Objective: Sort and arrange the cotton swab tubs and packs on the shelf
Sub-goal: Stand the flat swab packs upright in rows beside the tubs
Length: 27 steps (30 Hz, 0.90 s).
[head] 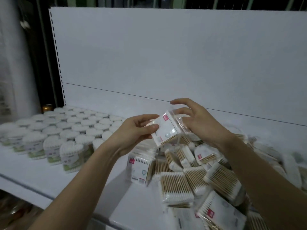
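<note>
Head view: I have both hands raised over the shelf (pixel 54 176), sharing 1 pack (pixel 166 128) of swabs between them. My left hand (pixel 132 131) pinches the pack's near-left edge with thumb and curled fingers. My right hand (pixel 196 120) cups its far side; the lower fingers curl against the wrapper while the index finger sticks out loose above it. The pack is tilted, label face toward me, held clear of everything below.

Directly under and to the right of my hands lies the pile (pixel 196 176) of loose packs, lying at all angles, some overlapping. Just below my left wrist 1 pack stands upright (pixel 139 170) at the pile's edge. Well to the left of my hands the tubs (pixel 66 130) already stand in tidy rows.

I judge the tubs done and the packs in hand: this one is being squared up for placing. Next I need to turn it upright and set it beside the standing pack.
</note>
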Motion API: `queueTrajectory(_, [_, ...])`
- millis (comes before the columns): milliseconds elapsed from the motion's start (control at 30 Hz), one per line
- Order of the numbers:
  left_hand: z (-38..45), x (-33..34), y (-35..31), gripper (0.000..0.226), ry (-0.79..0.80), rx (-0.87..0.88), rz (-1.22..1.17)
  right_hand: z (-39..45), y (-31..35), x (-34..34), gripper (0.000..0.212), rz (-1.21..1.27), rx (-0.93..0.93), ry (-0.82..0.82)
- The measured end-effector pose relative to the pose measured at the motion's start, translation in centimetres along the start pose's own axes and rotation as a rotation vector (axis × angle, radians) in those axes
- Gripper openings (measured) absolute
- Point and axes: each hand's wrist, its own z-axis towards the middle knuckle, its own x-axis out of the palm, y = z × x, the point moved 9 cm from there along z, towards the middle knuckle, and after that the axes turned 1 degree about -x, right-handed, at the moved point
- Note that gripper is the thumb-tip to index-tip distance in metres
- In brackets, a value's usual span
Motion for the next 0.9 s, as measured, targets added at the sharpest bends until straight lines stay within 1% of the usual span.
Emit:
queueTrajectory(67, [-0.6,-0.6,-0.3,0.043,-0.092,0.045,-0.023,-0.4,-1.1,-0.1,0.023,0.207,0.13,-0.024])
queueTrajectory(100, [-0.9,-0.8,-0.4,0.042,-0.128,0.064,-0.028,-0.7,-1.3,0.0,0.021,0.262,0.166,-0.014])
queueTrajectory(133, [-1.3,-0.8,-0.6,0.04,-0.156,0.077,-0.027,-0.9,-1.4,0.2,0.023,0.276,0.18,0.004])
queueTrajectory(200, [-2.0,-1.0,-0.7,0.035,-0.2,0.093,-0.033,-1.1,-0.9,0.6,0.024,0.199,0.14,0.036])
queueTrajectory(267, [-2.7,-0.8,-1.0,0.033,-0.215,0.086,-0.008,-1.4,-0.3,1.0,0.023,0.115,0.09,0.03])
queueTrajectory(400, [-4.2,0.0,-2.8,0.03,-0.179,0.146,0.187,-2.5,-0.1,2.2,0.028,0.057,0.105,0.004])
queueTrajectory(533, [-5.9,-0.5,-4.2,0.021,-0.184,0.177,0.325,-3.8,1.0,3.3,0.024,0.015,0.09,-0.039])
queueTrajectory(633, [-7.3,-2.4,-3.4,0.018,-0.204,0.16,0.378,-4.9,1.5,5.2,0.026,-0.008,0.098,-0.049])
queueTrajectory(733, [-9.4,-4.7,-1.1,0.017,-0.251,0.127,0.38,-6.2,0.6,7.5,0.015,-0.01,0.164,-0.088])
queueTrajectory(767, [-10.2,-5.4,-0.2,0.017,-0.255,0.125,0.389,-6.7,0.1,7.9,0.01,-0.035,0.186,-0.133])
queueTrajectory(800, [-10.8,-6.0,0.8,0.017,-0.258,0.109,0.4,-7.2,-0.6,7.7,0.006,-0.115,0.19,-0.2])
queueTrajectory(867, [-11.6,-7.2,2.7,0.019,-0.276,0.069,0.441,-8.5,-1.2,6.6,0.001,-0.399,0.16,-0.346])
queueTrajectory(900, [-11.8,-7.7,3.5,0.023,-0.283,0.056,0.444,-9.3,-1.5,6.3,0.003,-0.532,0.16,-0.392])
